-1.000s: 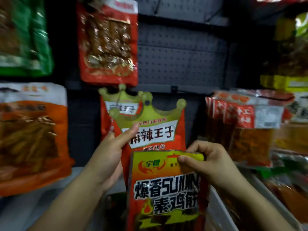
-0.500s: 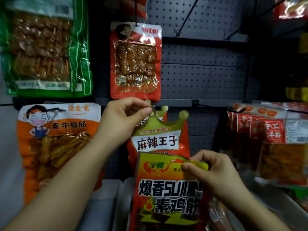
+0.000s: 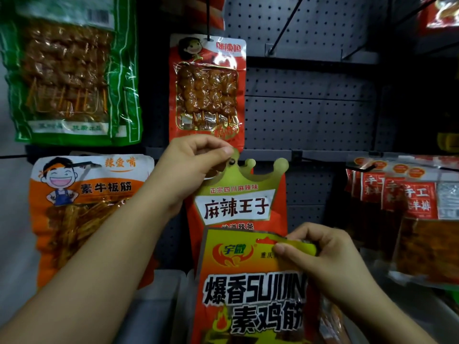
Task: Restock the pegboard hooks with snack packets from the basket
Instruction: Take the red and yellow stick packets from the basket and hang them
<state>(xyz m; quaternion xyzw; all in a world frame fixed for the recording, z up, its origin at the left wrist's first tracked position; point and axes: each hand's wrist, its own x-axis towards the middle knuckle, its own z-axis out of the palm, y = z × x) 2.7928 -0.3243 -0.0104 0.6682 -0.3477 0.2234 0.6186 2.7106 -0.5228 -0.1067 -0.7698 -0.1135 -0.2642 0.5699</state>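
While left hand point(image 3: 188, 170) fingers pinch crown packet point(image 3: 238, 207), right hand point(image 3: 323, 254) fingers grip orange packet point(image 3: 250, 289).

We observe our left hand point(image 3: 191, 170) raised, forearm running up from lower left, thumb and forefinger pinched, remaining fingers curled. Our right hand point(image 3: 323, 254) sits lower, thumb and fingers pinched, its forearm entering from lower right.

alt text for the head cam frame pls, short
A person's left hand pinches the top of a crown-topped red snack packet up against a grey pegboard, while the right hand pinches the top edge of an orange-and-yellow packet in front. Other packets hang around them, including a skewer packet directly above.
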